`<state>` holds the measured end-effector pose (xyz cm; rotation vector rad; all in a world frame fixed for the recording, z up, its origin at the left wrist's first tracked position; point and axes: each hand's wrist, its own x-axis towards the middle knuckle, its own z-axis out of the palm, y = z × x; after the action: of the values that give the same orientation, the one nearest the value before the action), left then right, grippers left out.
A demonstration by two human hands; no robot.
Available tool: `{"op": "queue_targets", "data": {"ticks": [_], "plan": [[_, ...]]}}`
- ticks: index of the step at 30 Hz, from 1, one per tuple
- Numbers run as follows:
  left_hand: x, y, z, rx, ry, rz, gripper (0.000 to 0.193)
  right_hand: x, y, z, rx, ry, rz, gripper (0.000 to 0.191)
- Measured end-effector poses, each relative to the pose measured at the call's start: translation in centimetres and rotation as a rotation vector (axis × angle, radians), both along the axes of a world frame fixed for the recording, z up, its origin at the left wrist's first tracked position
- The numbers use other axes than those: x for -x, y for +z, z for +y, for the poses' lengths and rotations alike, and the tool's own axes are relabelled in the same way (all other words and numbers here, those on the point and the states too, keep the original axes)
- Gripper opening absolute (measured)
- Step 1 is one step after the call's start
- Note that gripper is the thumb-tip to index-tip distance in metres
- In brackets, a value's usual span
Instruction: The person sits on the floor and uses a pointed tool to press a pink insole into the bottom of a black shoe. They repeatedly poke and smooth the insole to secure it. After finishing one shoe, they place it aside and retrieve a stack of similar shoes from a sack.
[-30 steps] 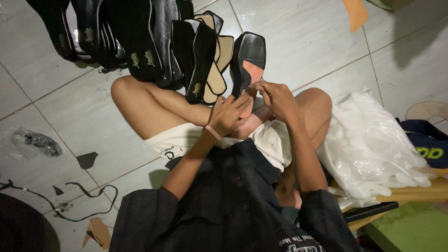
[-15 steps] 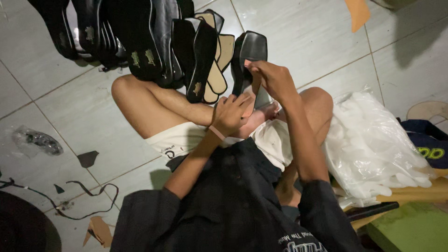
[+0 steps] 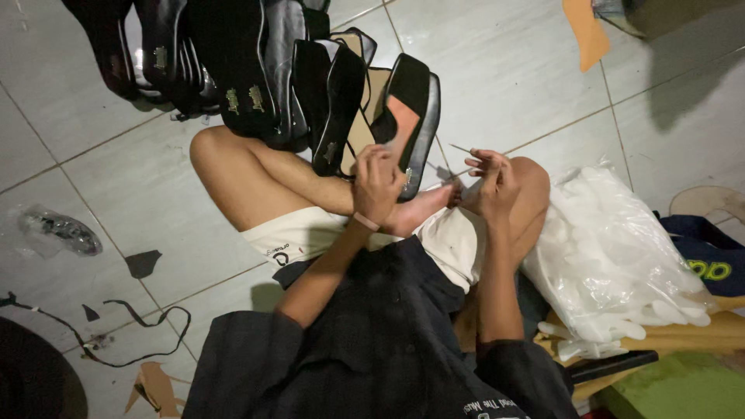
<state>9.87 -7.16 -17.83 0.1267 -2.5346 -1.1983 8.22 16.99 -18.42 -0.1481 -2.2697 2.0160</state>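
The person sits cross-legged on a floor of pale grey glazed tiles [image 3: 497,70], bare knees spread and a dark shirt filling the lower part of the view. The left hand [image 3: 378,185] is closed around the lower edge of a black glossy flat shoe with a salmon-pink insole [image 3: 403,116], its grip wrapping the sole so that the shoe stands tilted on end, toe up, just above the person's bare foot and leaning toward the row behind it. The right hand [image 3: 489,180] is raised beside the right knee, fingers pinched shut on a thin, pale, needle-like sliver [image 3: 462,149] that pokes out to the left (too slender to tell what it is made of); this hand is near the shoe but not touching it. Behind the held shoe, a row of black glossy shoes with small gold ornaments [image 3: 233,70] stands packed on edge against one another along the top of the view, a couple with tan insoles showing. To the person's right lies a crumpled heap of clear plastic bags [image 3: 613,256] resting partly on a yellowish board. On the left of the floor lie a small crinkled clear wrapper [image 3: 58,231] and a loose black cord [image 3: 116,326], well apart from both hands.
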Motion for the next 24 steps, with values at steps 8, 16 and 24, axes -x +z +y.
{"op": "queue_targets", "data": {"ticks": [8,16,24], "plan": [[1.8,0.0,-7.1,0.063,0.244,0.136,0.029,-0.6,-1.0,-0.2,-0.010,-0.046,-0.057,0.033],[2.0,-1.6,-5.9,-0.361,0.263,0.037,0.009,0.2,-1.1,0.5,0.052,-0.065,0.025,0.031],[-0.3,-0.7,1.7,-0.065,-0.073,-0.389,0.049,1.7,-0.2,-1.2,0.067,-0.073,-0.058,0.027]]}}
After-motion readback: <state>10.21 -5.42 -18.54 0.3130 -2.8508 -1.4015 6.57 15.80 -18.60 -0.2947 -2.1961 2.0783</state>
